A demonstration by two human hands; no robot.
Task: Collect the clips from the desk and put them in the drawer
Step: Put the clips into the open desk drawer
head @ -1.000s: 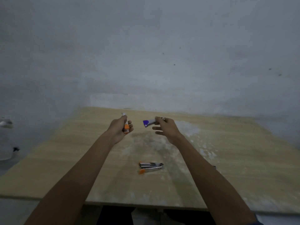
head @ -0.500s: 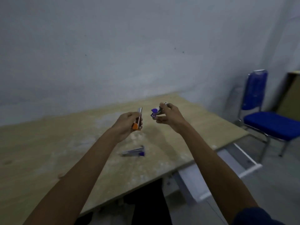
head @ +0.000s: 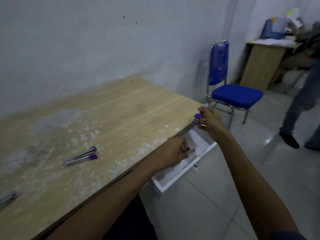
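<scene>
Left hand [head: 170,151] is over the open white drawer [head: 187,166] at the bench [head: 121,108] edge, fingers [head: 184,155] pinching a metal clip [head: 187,150] just above the drawer's inside. Right hand [head: 210,122] is raised above the far end of the drawer near the bench corner, fingers curled around a purple-handled clip [head: 197,118]. A further purple-handled clip [head: 81,156] lies flat on the bench, well apart from both hands, and another metal piece [head: 7,198], blurred, lies at the bench's left edge.
</scene>
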